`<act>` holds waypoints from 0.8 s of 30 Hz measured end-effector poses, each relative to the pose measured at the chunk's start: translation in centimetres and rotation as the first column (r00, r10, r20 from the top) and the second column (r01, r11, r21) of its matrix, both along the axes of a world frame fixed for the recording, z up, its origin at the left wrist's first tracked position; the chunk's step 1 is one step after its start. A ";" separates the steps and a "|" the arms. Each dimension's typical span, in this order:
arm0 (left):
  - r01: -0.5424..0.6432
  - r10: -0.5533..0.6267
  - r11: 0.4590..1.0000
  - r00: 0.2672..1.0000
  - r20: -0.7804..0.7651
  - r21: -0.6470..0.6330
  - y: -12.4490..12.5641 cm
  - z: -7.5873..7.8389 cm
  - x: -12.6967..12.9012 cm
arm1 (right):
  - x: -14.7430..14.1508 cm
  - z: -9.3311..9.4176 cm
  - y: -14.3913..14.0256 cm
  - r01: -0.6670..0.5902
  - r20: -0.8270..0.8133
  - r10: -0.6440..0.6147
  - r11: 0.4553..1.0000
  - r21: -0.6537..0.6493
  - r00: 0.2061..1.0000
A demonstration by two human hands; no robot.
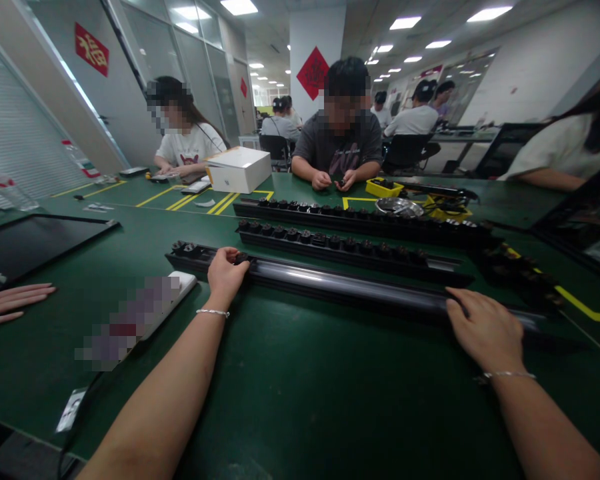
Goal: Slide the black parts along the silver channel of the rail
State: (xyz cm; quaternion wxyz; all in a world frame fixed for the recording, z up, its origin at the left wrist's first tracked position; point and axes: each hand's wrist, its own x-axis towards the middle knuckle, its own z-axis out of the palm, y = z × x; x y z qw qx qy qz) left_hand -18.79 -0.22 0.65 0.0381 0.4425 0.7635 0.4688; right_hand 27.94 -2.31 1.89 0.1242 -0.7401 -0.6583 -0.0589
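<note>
A long black rail (330, 283) with a shiny channel lies across the green table before me. A few small black round parts (184, 247) sit in its left end. My left hand (227, 273) is closed at that end, thumb and fingers pinching a small black part (242, 258) in or just over the channel. Near the rail's right end, my right hand (487, 327) grips it with fingers bent over its edge; some fingertips are hidden. Just behind lie two similar rails, a nearer one (450, 263) and a farther one (290, 210), both lined with black round parts.
A white power strip (183, 283) and another person's hand (15, 303) are on the left, beside a dark flat panel (45, 240). A white box (240, 170), yellow trays (384, 188) and a seated co-worker (337, 140) are across the table (305, 400).
</note>
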 end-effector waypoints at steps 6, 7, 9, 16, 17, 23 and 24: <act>0.024 -0.025 1.000 1.000 -0.017 -0.013 0.1 -0.2 0.1 | 0.6 -0.9 0.4 -0.026 0.025 0.024 0.996 0.083 0.999; 0.027 -0.027 1.000 0.999 -0.020 -0.015 0.1 -0.2 0.1 | 0.7 -1.0 0.5 -0.024 0.025 0.022 0.996 0.082 0.999; 0.032 -0.033 0.999 0.999 -0.025 -0.017 0.0 -0.2 0.2 | 0.8 -1.2 0.6 -0.023 0.027 0.021 0.996 0.081 0.999; 0.054 -0.054 0.998 0.998 -0.027 -0.012 0.0 0.0 0.4 | 0.7 -1.0 0.5 -0.027 0.029 0.024 0.996 0.087 0.999; 0.055 -0.055 0.998 0.998 -0.027 -0.012 0.0 0.0 0.4 | 0.7 -1.0 0.5 -0.027 0.030 0.024 0.996 0.085 0.999; 0.062 -0.063 0.998 0.998 -0.020 -0.017 -0.1 0.2 0.8 | 0.7 -1.0 0.5 -0.030 0.024 0.028 0.995 0.097 0.999; 0.067 -0.067 0.998 0.998 -0.017 -0.016 -0.1 0.2 0.9 | 0.7 -1.0 0.5 -0.033 0.024 0.031 0.995 0.099 0.999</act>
